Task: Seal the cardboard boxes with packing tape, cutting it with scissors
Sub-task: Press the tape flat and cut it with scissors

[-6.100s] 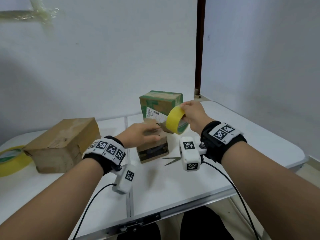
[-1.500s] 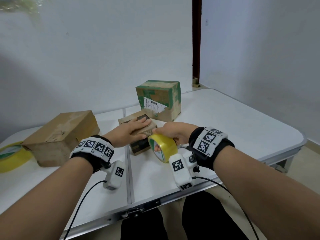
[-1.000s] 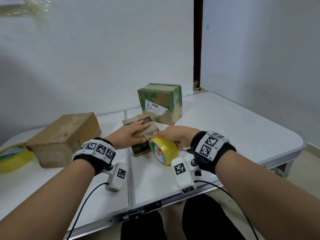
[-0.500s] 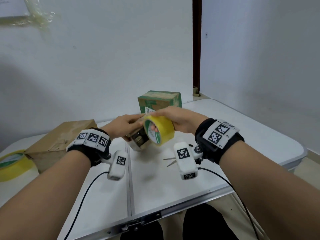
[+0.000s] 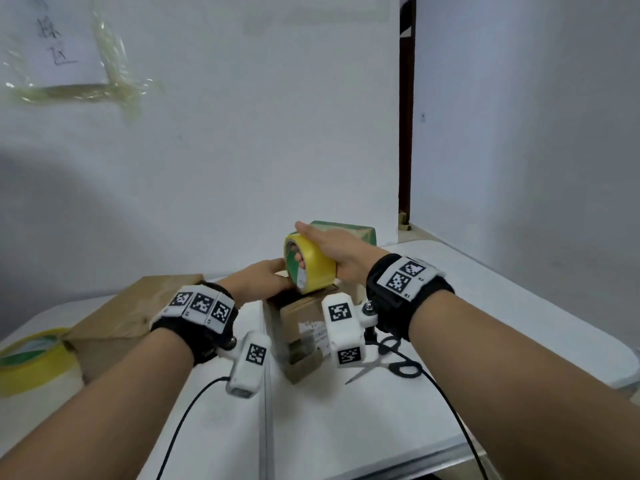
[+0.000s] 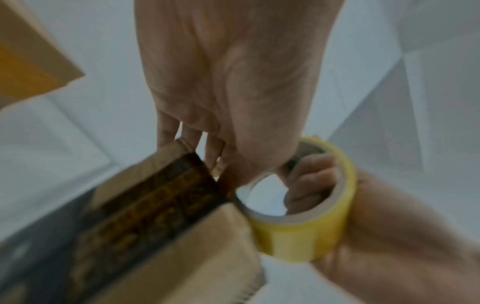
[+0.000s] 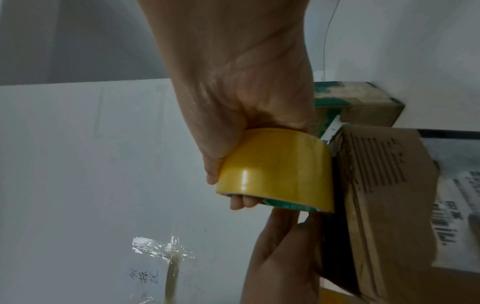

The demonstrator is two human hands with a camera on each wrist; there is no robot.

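A small cardboard box [image 5: 298, 327] stands on end at the table's middle, its label facing me. My left hand [image 5: 266, 277] grips the box's top edge, fingers curled over the far side [image 6: 187, 135]. My right hand [image 5: 329, 244] holds a yellow tape roll [image 5: 311, 268] against the top of the box, with fingers through the core [image 6: 311, 181]. In the right wrist view the tape roll [image 7: 275, 170] touches the box [image 7: 389, 195] at its upper corner. Black-handled scissors [image 5: 391, 358] lie on the table right of the box, under my right wrist.
A green-printed box [image 5: 349, 230] stands behind the small one. A larger brown box [image 5: 131, 306] lies at the left, with a second yellow tape roll [image 5: 31, 358] beside it at the table's left edge. The white table [image 5: 485, 306] has bare room at the right and front.
The small box lay flat under my left hand; both hands lifted and turned it, and it now stands on end. The tape roll moved from its near side up onto its top.
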